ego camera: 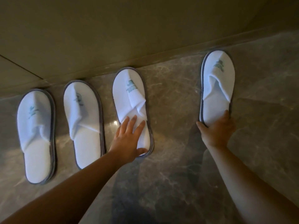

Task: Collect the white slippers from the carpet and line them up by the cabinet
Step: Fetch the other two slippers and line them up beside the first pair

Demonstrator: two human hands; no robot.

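I am reaching both arms out over the marbled stone floor point(178, 97), where four white slippers are lying with their toes pointing at the cabinet base point(97, 46) on the far side. My left hand point(127, 139) is resting flat on the third slipper point(129, 94), fingers spread apart across its heel half and my thumb lying at its near end; the hand is pressing on it, not clamped round it. Its upper is folded over and creased just beyond my fingertips. My right hand point(216, 128) is gripping the heel end of the rightmost slipper point(217, 84), thumb at the left edge and fingers wrapping the right edge, so the slipper is stretching away from my hand toward the cabinet. That slipper is sitting well apart from the third one, farther right and farther away. To the left of my left hand, the second slipper point(82, 120) and the leftmost slipper point(36, 135) are lying side by side, near each other, untouched.
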